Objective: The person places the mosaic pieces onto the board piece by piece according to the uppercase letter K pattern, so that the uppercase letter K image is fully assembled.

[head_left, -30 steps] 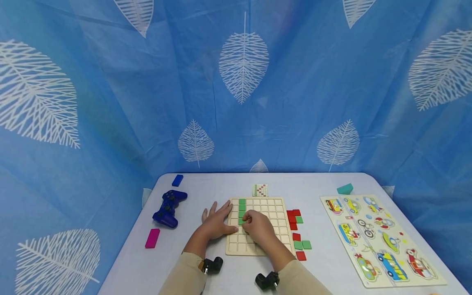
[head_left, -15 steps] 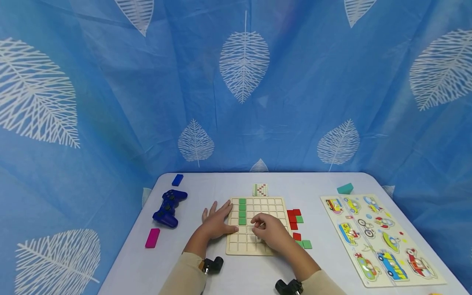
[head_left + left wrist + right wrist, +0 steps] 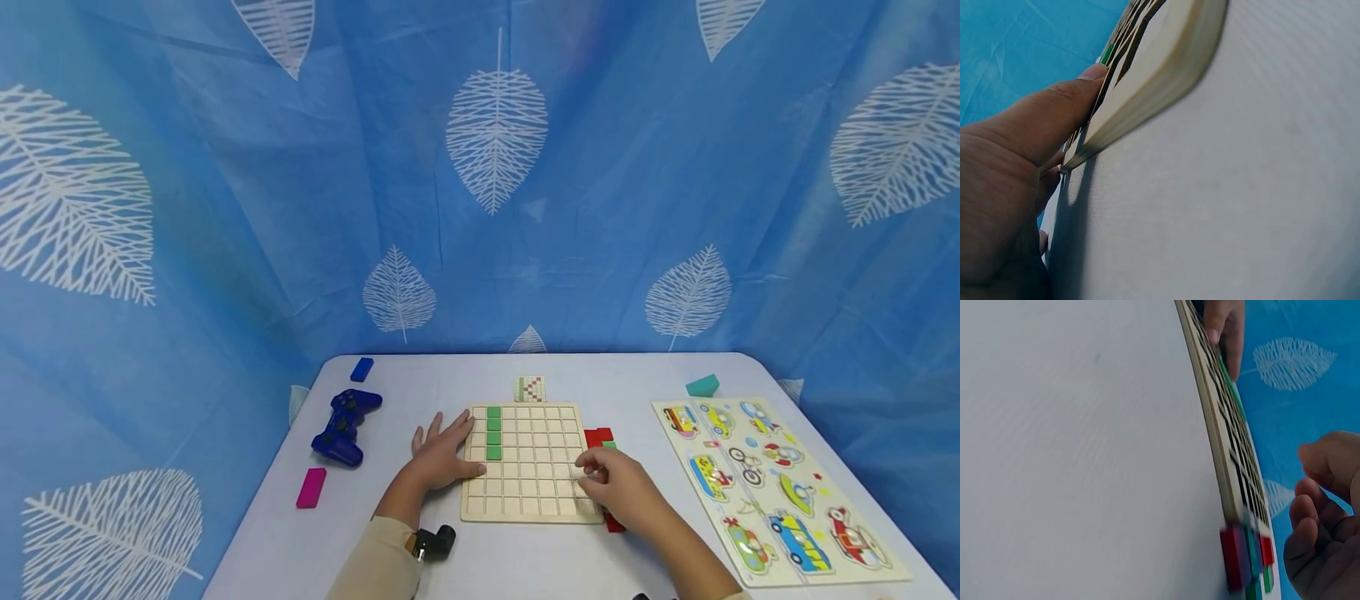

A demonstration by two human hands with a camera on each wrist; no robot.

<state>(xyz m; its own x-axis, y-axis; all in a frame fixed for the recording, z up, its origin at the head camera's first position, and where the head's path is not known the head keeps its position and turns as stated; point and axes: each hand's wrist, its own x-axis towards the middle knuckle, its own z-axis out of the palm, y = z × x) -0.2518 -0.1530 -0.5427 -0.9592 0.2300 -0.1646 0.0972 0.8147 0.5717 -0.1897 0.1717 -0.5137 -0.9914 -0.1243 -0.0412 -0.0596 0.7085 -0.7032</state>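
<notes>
A square wooden grid board [image 3: 525, 492] lies on the table. Several green tiles [image 3: 493, 426] fill a column of cells near its left side. My left hand [image 3: 438, 460] rests at the board's left edge with its fingers spread and straight; in the left wrist view the thumb [image 3: 1063, 109] lies over the edge onto the grid. Over the board's right edge hovers my right hand [image 3: 618, 485], fingers loosely bent with nothing between them. It partly hides the loose red tiles [image 3: 594, 437] and green tiles beside the board. In the right wrist view a red tile [image 3: 1231, 557] shows below that hand.
Behind the board lies a small pattern card [image 3: 531, 388]. At left are a blue game controller [image 3: 343, 425], a pink block [image 3: 311, 487] and a blue block [image 3: 362, 369]. To the right are a vehicle puzzle board [image 3: 757, 508] and a teal block [image 3: 702, 385].
My right hand has let go of the lowest green tile in the column and moved right, across the board to the loose tiles. My left hand has stayed in place.
</notes>
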